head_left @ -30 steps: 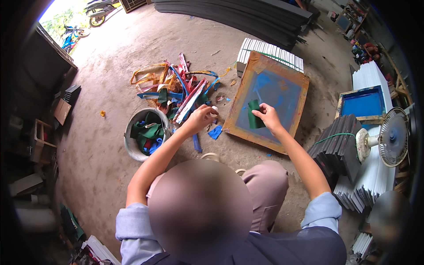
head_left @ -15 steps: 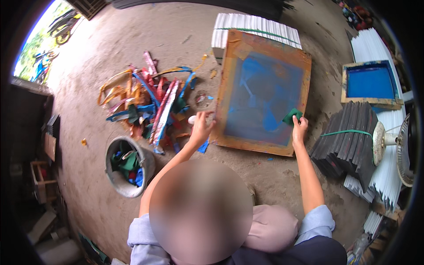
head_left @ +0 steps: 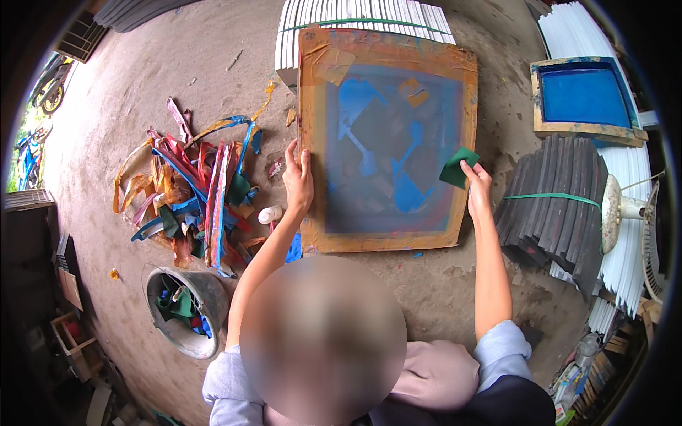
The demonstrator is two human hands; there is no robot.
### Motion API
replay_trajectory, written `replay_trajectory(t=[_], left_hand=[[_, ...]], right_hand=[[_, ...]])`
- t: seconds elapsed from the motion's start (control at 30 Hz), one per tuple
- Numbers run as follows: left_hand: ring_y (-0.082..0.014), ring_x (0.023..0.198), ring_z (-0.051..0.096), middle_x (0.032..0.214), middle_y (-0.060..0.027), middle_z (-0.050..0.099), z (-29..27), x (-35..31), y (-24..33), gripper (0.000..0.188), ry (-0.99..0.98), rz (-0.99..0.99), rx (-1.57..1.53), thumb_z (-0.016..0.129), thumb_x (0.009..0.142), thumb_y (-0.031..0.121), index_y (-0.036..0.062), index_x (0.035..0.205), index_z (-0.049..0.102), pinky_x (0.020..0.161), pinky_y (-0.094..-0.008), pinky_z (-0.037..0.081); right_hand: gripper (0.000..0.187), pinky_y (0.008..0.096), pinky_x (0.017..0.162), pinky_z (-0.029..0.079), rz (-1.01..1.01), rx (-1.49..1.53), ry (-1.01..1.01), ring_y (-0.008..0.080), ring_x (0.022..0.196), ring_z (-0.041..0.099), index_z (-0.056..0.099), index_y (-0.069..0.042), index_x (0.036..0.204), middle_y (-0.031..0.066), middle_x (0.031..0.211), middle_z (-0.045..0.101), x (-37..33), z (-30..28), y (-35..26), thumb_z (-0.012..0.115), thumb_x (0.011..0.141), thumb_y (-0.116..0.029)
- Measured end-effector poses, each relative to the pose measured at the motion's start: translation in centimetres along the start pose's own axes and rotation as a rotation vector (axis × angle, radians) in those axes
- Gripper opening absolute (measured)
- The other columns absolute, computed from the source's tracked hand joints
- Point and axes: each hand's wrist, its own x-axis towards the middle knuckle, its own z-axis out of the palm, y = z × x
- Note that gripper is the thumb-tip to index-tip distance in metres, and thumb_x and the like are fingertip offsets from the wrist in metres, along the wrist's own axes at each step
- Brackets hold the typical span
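Note:
A screen-printing frame leans in front of me. Brown tape borders its grey-blue mesh, which bears bright blue printed shapes. My left hand is at the left edge of the frame, fingers stretched upward and thumb apart; whether it presses on the edge is hard to tell. Over the frame's right border my right hand pinches a dark green piece of cloth, part of which lies in front of the mesh. Left of my left forearm is a small white bottle-like object.
A heap of coloured tape strips lies to the left, behind a bucket of cloth scraps. White strapped sheets stand behind the frame. Dark strapped sheets, a blue-meshed frame and a fan are at the right.
The view has swung, and the screen-printing frame now appears more upright and further left. My left hand's fingers have straightened along its edge. My right hand still holds the green cloth.

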Motion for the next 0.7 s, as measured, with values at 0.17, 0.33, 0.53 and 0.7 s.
replay_trajectory(t=[0.17, 0.33, 0.53, 0.7], left_hand=[[-0.0279, 0.068, 0.061, 0.080, -0.0163, 0.065, -1.2, -2.6, -1.5, 0.044, 0.083, 0.005, -0.051, 0.046, 0.100, 0.037, 0.0120, 0.135, 0.038, 0.067, -0.0395, 0.046], [-0.0365, 0.084, 0.067, 0.093, -0.0221, 0.068, -2.3, -3.9, -2.4, 0.040, 0.065, -0.040, -0.012, 0.045, 0.100, 0.037, 0.0141, 0.133, 0.038, 0.073, -0.0432, 0.049], [-0.0381, 0.113, 0.053, 0.122, -0.0247, 0.052, -3.1, -3.8, -1.9, 0.046, 0.101, 0.072, 0.105, 0.053, 0.096, 0.026, 0.0027, 0.134, 0.039, 0.095, -0.0425, 0.042], [-0.0343, 0.118, 0.044, 0.125, -0.0181, 0.043, -6.4, -7.0, 0.6, 0.054, 0.142, 0.291, 0.049, 0.064, 0.084, 0.007, 0.0025, 0.133, 0.041, 0.103, -0.0415, 0.036]], right_hand=[[0.029, 0.0267, 0.093, 0.041, 0.009, -0.066, -0.090, 0.0103, 0.101, 0.059, 0.063, 0.001, 0.114, 0.0043, 0.108, 0.066, -1.6, 0.0, -0.6, 0.065, 0.090, -0.014], [0.027, 0.0267, 0.094, 0.039, 0.021, -0.026, -0.062, 0.0100, 0.101, 0.058, 0.063, 0.001, 0.113, 0.0036, 0.107, 0.066, -3.8, -0.1, 0.6, 0.064, 0.091, -0.014], [0.026, 0.0293, 0.084, 0.044, -0.307, -0.383, 0.157, 0.0176, 0.094, 0.061, 0.062, 0.005, 0.106, 0.0080, 0.104, 0.066, -2.7, 2.2, -0.4, 0.062, 0.091, -0.016], [0.028, 0.0306, 0.078, 0.046, -0.392, -0.447, 0.015, 0.0151, 0.086, 0.061, 0.063, 0.004, 0.105, 0.0096, 0.092, 0.068, -8.4, 9.8, -4.0, 0.062, 0.092, -0.020]])
